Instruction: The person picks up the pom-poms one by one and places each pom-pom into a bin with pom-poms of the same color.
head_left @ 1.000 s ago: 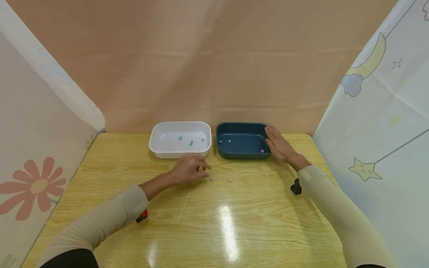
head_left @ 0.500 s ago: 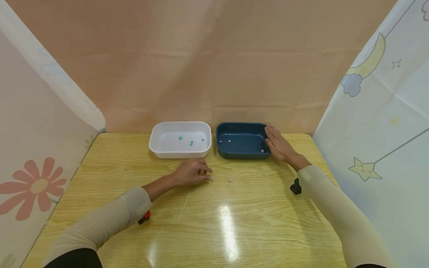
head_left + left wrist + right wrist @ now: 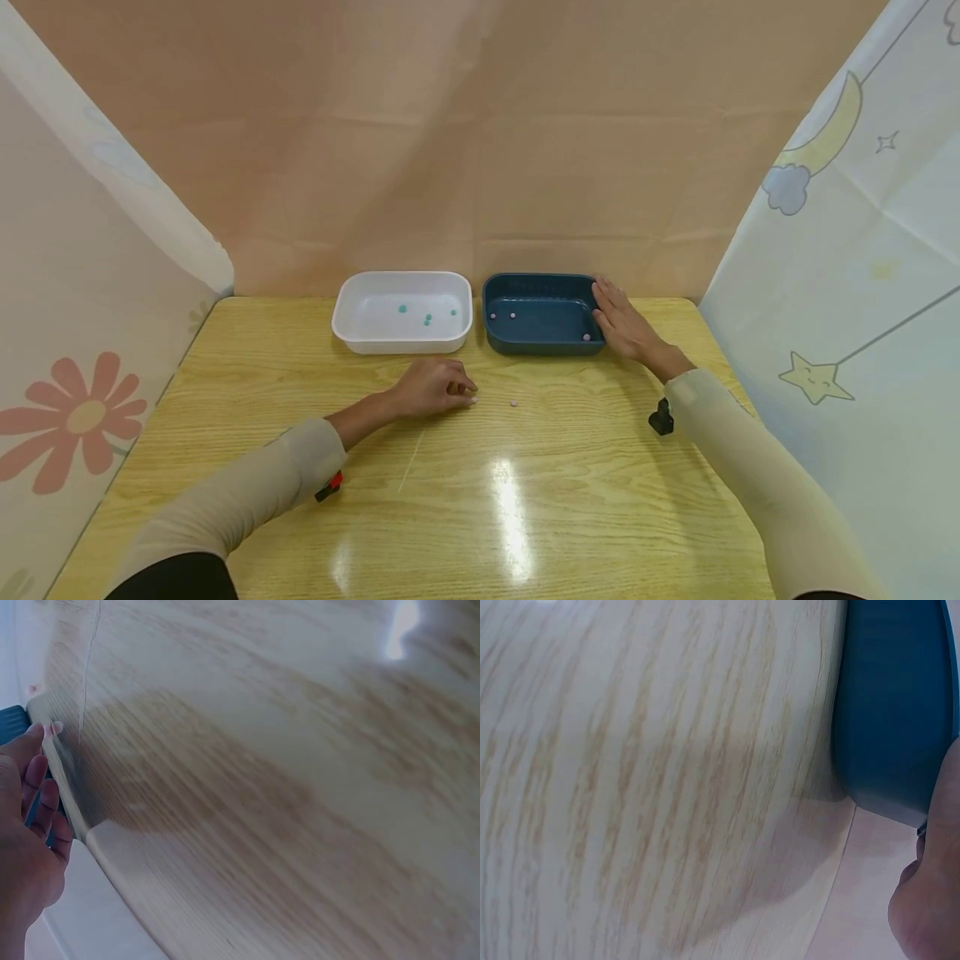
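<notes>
In the head view my left hand [image 3: 435, 387] is low over the table, its thumb tip at a small pink bead [image 3: 474, 401]; the index fingertip stands a little apart from the thumb. The left wrist view shows that hand's fingers [image 3: 49, 796] bent, with the bead [image 3: 57, 727] just beyond a fingertip. A second pink bead [image 3: 513, 403] lies to the right on the table. My right hand [image 3: 628, 329] rests with straight fingers against the right end of the dark blue tray [image 3: 543, 348]. Only part of this hand [image 3: 934, 892] shows in the right wrist view.
Several green beads [image 3: 402, 309] lie in the white tray [image 3: 401, 346], left of the blue one. Inside the blue tray are 3 pink beads [image 3: 513, 316]. Both trays stand at the back of the wooden table [image 3: 585, 483], before a tan backdrop [image 3: 375, 167].
My left hand has moved slightly right and toward me, and its thumb has come up to the left pink bead. The right hand and both trays stay put.
</notes>
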The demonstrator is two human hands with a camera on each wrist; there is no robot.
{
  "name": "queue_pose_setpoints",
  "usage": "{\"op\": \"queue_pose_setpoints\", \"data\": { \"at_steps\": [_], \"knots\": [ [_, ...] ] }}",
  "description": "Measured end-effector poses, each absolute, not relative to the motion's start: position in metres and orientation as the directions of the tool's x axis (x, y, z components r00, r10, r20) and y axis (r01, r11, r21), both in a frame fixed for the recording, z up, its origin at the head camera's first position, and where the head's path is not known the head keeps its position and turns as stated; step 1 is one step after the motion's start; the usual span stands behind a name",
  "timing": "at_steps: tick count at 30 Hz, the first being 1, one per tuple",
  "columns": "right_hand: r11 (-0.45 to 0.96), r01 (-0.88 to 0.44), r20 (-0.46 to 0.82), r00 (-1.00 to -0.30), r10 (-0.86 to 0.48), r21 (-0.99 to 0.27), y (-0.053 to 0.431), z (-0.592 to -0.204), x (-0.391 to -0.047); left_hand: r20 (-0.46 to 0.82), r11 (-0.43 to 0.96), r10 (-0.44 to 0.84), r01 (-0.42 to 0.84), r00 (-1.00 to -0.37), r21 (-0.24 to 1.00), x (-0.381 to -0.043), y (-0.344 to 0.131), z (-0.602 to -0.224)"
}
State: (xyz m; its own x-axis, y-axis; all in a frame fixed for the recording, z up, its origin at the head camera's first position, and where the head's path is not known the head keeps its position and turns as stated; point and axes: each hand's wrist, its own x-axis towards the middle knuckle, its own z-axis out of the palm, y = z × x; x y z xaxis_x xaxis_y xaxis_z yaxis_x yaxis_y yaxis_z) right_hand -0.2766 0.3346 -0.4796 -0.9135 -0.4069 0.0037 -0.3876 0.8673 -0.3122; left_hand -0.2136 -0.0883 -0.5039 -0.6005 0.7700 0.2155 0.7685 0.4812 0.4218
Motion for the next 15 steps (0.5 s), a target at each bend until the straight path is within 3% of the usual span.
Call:
{"op": "queue_pose_setpoints", "data": {
  "at_steps": [15],
  "knots": [
    [0.865, -0.388, 0.019, -0.915, -0.404, -0.317, 0.3345, -0.4814, -0.2770, 0.172, 0.492, 0.774, 0.750, -0.609, 0.442, -0.2152, -0.0858, -0.5110]
  ]
}}
